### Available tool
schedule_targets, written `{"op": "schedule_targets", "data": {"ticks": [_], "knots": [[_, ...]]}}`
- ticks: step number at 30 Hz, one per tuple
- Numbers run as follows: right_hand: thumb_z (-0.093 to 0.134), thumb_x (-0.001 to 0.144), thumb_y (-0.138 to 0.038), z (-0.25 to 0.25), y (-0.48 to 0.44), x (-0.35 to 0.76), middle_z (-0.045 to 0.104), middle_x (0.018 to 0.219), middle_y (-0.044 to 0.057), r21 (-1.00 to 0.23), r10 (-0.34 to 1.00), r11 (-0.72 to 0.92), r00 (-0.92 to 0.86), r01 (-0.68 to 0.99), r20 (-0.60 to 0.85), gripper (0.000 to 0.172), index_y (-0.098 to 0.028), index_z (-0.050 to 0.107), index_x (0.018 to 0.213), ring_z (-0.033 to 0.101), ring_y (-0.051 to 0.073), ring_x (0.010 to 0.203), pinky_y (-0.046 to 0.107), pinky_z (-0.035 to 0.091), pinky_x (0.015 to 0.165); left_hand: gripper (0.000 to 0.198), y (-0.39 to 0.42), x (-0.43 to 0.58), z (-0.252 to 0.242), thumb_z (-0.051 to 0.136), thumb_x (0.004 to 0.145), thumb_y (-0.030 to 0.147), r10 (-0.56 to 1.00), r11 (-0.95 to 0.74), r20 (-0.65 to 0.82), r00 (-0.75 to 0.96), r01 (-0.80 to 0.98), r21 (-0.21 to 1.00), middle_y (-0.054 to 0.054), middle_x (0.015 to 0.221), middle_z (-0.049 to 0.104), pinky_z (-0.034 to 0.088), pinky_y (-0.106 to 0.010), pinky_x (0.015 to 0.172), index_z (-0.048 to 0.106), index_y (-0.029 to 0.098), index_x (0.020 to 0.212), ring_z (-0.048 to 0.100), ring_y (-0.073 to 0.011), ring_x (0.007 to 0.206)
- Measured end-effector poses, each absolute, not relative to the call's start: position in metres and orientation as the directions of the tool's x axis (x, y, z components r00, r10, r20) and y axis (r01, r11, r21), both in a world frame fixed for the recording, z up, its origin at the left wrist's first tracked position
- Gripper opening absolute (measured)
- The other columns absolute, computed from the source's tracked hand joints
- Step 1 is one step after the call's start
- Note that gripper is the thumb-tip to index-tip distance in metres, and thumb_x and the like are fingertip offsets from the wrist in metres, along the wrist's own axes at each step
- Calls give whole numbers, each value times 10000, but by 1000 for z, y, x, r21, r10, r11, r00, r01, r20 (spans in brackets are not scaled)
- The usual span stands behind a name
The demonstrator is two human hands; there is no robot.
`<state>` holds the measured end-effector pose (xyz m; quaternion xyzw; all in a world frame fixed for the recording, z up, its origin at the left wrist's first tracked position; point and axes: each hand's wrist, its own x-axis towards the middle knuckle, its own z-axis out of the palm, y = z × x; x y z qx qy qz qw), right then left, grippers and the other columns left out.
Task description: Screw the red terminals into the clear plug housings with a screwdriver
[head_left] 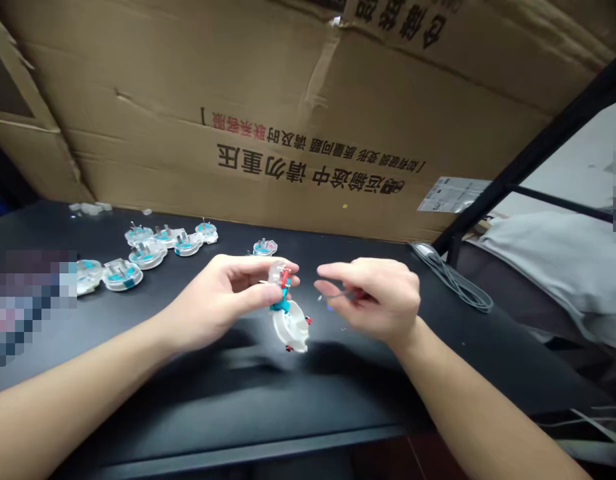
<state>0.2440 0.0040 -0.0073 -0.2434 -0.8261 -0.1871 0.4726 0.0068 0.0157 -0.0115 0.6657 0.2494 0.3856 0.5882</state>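
The grip of the left hand [211,303] pinches a clear, teal and white plug part [282,307] above the worktop [228,417]. The right hand [381,297] is near, index and thumb tips parted; I cannot tell whether it clasps anything. Apparently mid-assembly; next calls for careful alignment.

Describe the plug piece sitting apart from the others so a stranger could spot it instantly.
Find the cardboard wall behind the black table. Just beyond the left hand sits a clear, pronged plug piece with turquoise inside. It stands alone, right of the similar cluster.
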Motion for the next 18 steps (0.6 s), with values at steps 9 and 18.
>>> {"op": "schedule_targets", "data": {"ticks": [9,18], "knots": [[535,972,-171,-2,-7,237,436,488,-64,426,29,781,-709,456,705,207,-185,741,960,344,84,466,285,233,471,276,14,12,-15,741,850,391,724,-188,120,679,27,982,-20,966,774,551,-265,848,773,205,1050,710,-204,940],[661,893,-152,-10,-9,236,475,517,-63,252,99,828,-572,502,814,140,-184,717,1017,379,79,463,262,292,474,274,11,13,-12,733,860,319,683,-147,140,717,-52,988,-19,1010,779,553,-272,837,760,239,1121,709,-197,949]]}}
